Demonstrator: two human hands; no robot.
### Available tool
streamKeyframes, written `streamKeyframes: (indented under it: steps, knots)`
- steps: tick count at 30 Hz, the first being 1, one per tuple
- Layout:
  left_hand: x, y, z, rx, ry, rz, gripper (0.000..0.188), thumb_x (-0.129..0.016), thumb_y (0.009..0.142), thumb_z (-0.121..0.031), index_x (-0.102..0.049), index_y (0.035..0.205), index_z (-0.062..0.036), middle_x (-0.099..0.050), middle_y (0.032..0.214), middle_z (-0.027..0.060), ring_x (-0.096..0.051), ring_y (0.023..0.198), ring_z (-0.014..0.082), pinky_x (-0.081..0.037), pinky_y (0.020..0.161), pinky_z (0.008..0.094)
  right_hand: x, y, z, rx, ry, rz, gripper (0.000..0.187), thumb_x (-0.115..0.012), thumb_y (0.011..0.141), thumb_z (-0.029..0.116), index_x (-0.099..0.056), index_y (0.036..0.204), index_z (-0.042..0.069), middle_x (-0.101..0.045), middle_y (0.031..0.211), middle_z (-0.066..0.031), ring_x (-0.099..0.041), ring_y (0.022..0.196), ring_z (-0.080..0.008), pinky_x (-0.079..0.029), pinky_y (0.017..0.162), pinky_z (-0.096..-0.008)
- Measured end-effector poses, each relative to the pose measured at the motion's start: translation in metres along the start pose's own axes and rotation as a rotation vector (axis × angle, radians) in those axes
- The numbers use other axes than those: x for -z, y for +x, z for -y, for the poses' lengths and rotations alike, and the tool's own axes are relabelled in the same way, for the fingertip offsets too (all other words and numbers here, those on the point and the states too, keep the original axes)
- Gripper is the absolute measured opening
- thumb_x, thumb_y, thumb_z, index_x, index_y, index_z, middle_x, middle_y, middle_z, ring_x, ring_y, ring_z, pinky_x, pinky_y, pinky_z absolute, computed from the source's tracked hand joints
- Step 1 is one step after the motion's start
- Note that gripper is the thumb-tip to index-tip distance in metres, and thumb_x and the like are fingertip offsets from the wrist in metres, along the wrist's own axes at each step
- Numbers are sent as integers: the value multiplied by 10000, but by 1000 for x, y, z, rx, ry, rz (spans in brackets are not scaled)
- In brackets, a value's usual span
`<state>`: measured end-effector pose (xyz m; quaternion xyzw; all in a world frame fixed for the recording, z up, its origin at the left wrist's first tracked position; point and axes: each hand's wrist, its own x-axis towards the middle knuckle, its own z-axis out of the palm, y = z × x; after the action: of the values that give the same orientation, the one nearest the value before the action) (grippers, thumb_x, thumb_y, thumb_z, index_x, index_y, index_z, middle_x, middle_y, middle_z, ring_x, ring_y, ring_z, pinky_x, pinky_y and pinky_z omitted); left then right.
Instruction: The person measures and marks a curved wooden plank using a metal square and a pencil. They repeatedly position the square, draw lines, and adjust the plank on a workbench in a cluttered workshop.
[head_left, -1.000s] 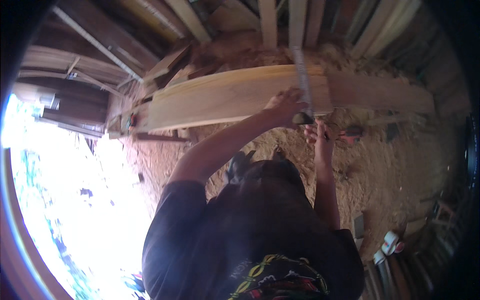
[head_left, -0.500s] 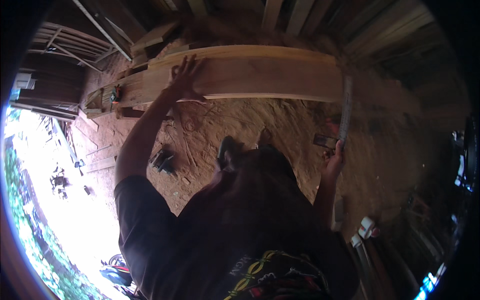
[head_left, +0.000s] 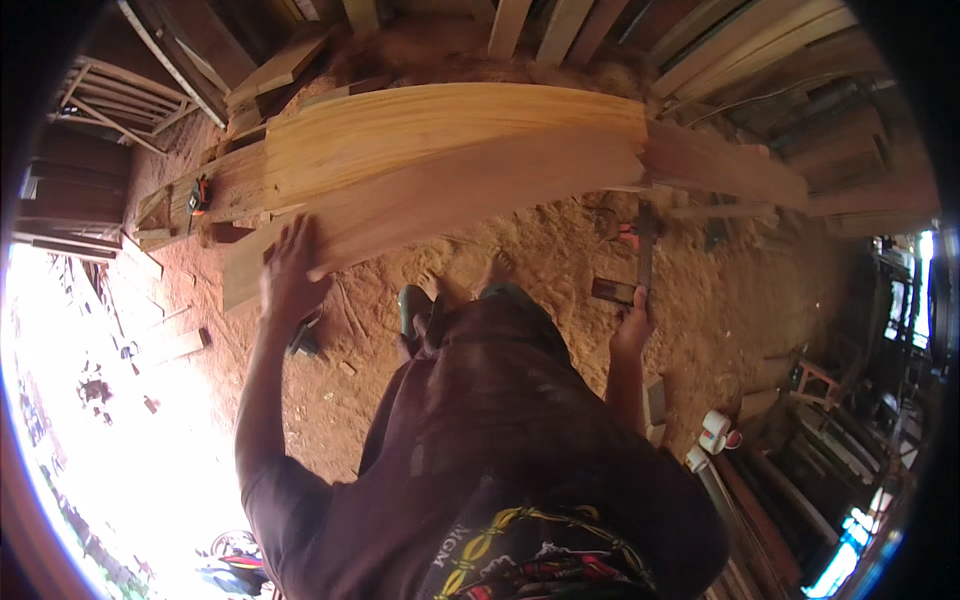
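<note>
My left hand [head_left: 290, 275] lies across the left end of a reddish-brown plank [head_left: 440, 200]. Its fingertips reach the far edge and the thumb lies by the near edge, so the hand grips it. That plank rests askew over a wider, yellower board [head_left: 400, 115], with its left end swung toward me. In my right hand [head_left: 632, 325] is a try square [head_left: 646, 245]. The square's long blade points away from me, and its short dark stock sticks out to the left. A black and orange tape measure [head_left: 198, 195] sits on timber at the far left.
A longer timber [head_left: 730, 165] extends right beneath the board. My feet stand on bare earth [head_left: 390, 320]. A dark tool [head_left: 305, 338] lies near my left forearm. Stacked lumber [head_left: 760, 50] fills the far right, and white-capped pipes [head_left: 715, 432] stand at the near right.
The plank's left end has swung toward me with my left hand, baring the yellow board. My right hand has drawn the square slightly toward me, away from the plank's right end. The view has shifted.
</note>
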<state>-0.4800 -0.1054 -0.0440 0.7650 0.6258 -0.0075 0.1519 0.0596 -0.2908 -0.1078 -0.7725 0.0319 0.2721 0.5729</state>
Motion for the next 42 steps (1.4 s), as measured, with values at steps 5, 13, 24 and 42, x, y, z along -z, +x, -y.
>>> streamKeyframes:
  steps: [5, 13, 24, 42]
  knots:
    - [23, -48, 73, 171, -226, -16, 388, -814, 817, -206, -710, 1147, -30, -746, 952, 184, -717, 852, 350, -566, 770, 427, -12, 33, -1, -14, 32, 96, 426, -778, 965, 398, -630, 1158, 49, -593, 916, -46, -578, 656, -154, -477, 559, -341]
    - [-98, -107, 86, 649, -1530, 47, 244, -656, 1043, -336, -704, 1061, -98, -693, 903, 11, -651, 753, 153, -549, 664, 324, -5, 64, -3, 29, 10, 97, 467, -778, 953, 448, -618, 1086, 29, -579, 907, -36, -587, 672, -127, -508, 558, -337]
    - [-119, -1, -39, 620, -1701, -136, 571, -590, 1058, -496, -577, 1380, -26, -679, 1239, 126, -685, 1086, 251, -592, 912, 398, 17, 92, 6, -68, -19, 29, 558, -783, 945, 469, -588, 1205, 16, -579, 885, -41, -577, 661, -127, -515, 562, -329]
    - [-69, 147, -270, -50, -1062, 402, 380, -659, 1037, -415, -696, 997, -39, -734, 862, 121, -744, 782, 249, -608, 666, 367, 88, 101, -45, -140, 137, -214, 534, -710, 995, 486, -635, 1259, 28, -644, 1053, -80, -650, 909, -191, -562, 727, -387]
